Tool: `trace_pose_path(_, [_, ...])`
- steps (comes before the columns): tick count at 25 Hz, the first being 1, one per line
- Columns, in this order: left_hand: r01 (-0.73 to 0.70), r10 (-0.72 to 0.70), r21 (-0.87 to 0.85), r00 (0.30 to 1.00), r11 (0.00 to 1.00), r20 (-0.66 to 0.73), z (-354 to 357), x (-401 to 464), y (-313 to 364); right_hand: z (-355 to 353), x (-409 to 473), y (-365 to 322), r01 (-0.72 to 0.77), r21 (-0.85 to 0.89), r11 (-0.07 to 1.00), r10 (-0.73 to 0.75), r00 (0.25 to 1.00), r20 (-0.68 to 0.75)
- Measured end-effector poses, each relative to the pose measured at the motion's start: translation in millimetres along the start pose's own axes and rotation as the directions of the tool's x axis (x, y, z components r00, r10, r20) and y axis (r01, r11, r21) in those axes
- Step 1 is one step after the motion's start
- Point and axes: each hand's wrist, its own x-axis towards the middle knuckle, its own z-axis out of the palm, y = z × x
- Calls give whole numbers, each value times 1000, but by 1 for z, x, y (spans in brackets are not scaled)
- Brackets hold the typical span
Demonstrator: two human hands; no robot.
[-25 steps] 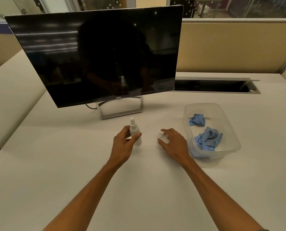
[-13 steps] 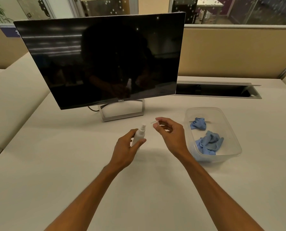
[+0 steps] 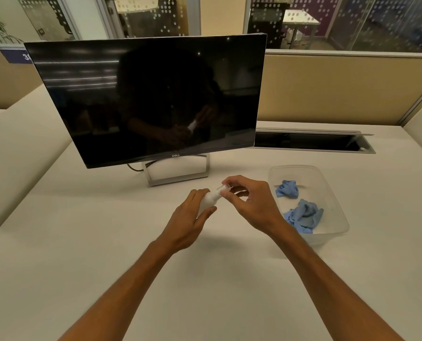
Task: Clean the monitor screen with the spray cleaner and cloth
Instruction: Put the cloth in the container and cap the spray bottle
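A black monitor (image 3: pixel 146 99) stands on its silver stand at the back of the white desk, its screen dark. My left hand (image 3: pixel 190 217) grips a small white spray bottle (image 3: pixel 210 200), tilted with its nozzle pointing up and right, above the desk. My right hand (image 3: pixel 249 203) pinches a small clear cap (image 3: pixel 223 187) right at the bottle's nozzle. Two crumpled blue cloths (image 3: pixel 303 215) lie in a clear plastic tub (image 3: pixel 338 207) to the right of my hands.
The white desk (image 3: pixel 82 242) stretches out on all sides of my arms. An open cable slot (image 3: pixel 310 141) runs along the desk's back edge behind the tub. Beige partition panels close off the back and right.
My left hand lifted the bottle off the desk and tilted it. My right hand picked the clear cap up from the desk and brought it to the bottle's nozzle.
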Motion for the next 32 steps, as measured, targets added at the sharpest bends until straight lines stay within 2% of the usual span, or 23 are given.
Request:
trace_pose_path(8, [-31,35,-59,996,998,79,-15,11,12,-18,12,-17,81,2,997,-81,995,57])
trace_pose_path(16, [-61,65,-99,997,993,38,8,15,22,-29,7,-13,65,-141,988,-49,992,116])
trace_pose_path(19, [-67,66,-84,998,994,-21,15,28,27,-50,11,-14,78,-136,988,-71,996,52])
trace_pose_path(22, [40,-43,61,998,997,36,24,31,8,-87,19,-7,109,-184,977,-126,989,-79])
trace_pose_path(25, [89,-134,313,983,946,128,30,19,-25,-125,28,13,75,-407,910,-144,979,-143])
trace_pose_path(28, [67,-167,458,969,886,181,35,7,-50,-138,32,38,-1,-585,811,-83,990,-116])
trace_pose_path(32, [66,-198,503,956,862,215,37,-5,-66,-128,26,65,-70,-627,776,50,998,-49])
